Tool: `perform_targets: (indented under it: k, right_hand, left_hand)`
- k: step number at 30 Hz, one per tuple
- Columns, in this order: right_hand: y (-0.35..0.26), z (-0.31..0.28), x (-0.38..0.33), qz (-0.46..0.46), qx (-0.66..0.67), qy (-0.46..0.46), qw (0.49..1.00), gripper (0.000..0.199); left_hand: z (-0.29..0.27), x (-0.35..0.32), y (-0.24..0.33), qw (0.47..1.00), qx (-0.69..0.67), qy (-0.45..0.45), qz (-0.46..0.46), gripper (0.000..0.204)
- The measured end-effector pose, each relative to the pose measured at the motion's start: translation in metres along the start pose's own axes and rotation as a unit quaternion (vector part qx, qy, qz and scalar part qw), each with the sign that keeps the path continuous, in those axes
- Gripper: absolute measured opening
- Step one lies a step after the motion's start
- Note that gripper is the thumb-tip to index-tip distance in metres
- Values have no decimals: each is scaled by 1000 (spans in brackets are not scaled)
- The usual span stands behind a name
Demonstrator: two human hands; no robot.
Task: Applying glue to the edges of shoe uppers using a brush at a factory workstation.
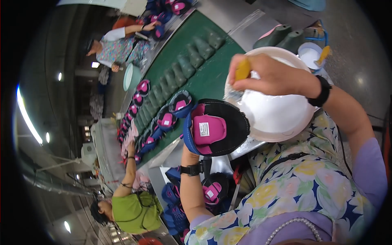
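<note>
My left hand [190, 154] holds up a blue shoe upper [233, 130] with a pink inside, a white label and a black underside facing me. Most of that hand's fingers are hidden behind the upper. In my right hand [271, 75] is a brush [243, 70], gripped by its yellow handle. Its pale bristles point down at the wall of a big white basin [281, 128], close to the upper's far edge. White liquid or residue coats the inside of the basin. Whether the bristles touch the upper, I cannot tell.
A green conveyor belt [218, 79] carries a row of dark green shoe lasts [196, 57] and several blue-pink uppers [165, 119]. More uppers [212, 192] and red-handled scissors [237, 175] lie by my left forearm. A small white bucket [307, 54] stands beyond the basin. Two co-workers [136, 210] [122, 47] work along the belt.
</note>
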State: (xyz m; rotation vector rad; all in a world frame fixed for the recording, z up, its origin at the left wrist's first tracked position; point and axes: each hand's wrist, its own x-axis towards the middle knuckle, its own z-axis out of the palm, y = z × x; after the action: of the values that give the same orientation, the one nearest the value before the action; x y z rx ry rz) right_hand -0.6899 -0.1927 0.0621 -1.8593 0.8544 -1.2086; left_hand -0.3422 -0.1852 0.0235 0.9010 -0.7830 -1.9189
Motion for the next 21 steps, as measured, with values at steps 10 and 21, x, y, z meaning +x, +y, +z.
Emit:
perform_targets:
  k: [10, 21]
  right_hand:
    - [5, 7, -29, 123, -33, 139, 982, 36]
    - [-3, 35, -49, 239, 146, 140, 950, 35]
  left_hand:
    - [27, 22, -48, 846, 351, 139, 377, 43]
    - [40, 31, -63, 651, 484, 157, 564, 37]
